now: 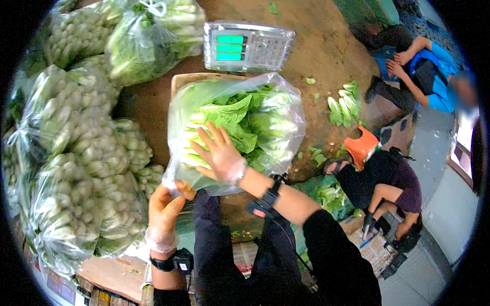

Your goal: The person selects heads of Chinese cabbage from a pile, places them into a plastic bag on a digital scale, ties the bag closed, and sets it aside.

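Note:
A clear plastic bag (177,115) full of leafy greens (232,113) with pale stalks lies in front of me, on top of a board or platform. My right hand (222,157), in a thin clear glove, rests on the greens with its fingers spread. Lower left, my gloved left hand (164,211) pinches the near left corner of the bag between thumb and fingers. A silver scale (265,48) with green lit displays stands just beyond the bag.
Several full bags of pale-stalked greens (87,127) are piled at the left; another bag (153,46) stands far left. Loose greens (345,107) lie to the right. Two people sit at the right, one near an orange plastic stool (362,145).

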A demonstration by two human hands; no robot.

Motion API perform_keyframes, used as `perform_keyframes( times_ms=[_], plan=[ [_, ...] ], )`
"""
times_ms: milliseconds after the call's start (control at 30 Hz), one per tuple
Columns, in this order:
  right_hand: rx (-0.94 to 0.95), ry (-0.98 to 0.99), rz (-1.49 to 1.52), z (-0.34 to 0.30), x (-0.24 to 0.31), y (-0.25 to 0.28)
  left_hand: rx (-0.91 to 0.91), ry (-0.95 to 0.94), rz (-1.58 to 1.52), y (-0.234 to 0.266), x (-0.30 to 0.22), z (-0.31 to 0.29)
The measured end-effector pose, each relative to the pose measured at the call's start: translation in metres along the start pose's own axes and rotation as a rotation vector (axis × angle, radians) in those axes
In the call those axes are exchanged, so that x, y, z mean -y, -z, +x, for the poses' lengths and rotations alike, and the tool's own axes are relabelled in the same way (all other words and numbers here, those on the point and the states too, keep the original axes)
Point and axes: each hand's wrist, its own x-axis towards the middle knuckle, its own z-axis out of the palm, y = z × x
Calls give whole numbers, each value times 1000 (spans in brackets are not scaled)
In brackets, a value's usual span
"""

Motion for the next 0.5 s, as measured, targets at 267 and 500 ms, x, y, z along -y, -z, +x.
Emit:
perform_keyframes(
  times_ms=[267,500],
  plan=[
    [-251,-626,374,-91,-26,20,-258,-18,229,-2,14,12],
    [281,-826,-347,-127,-78,-11,-437,-301,686,-2,23,26]
  ],
)
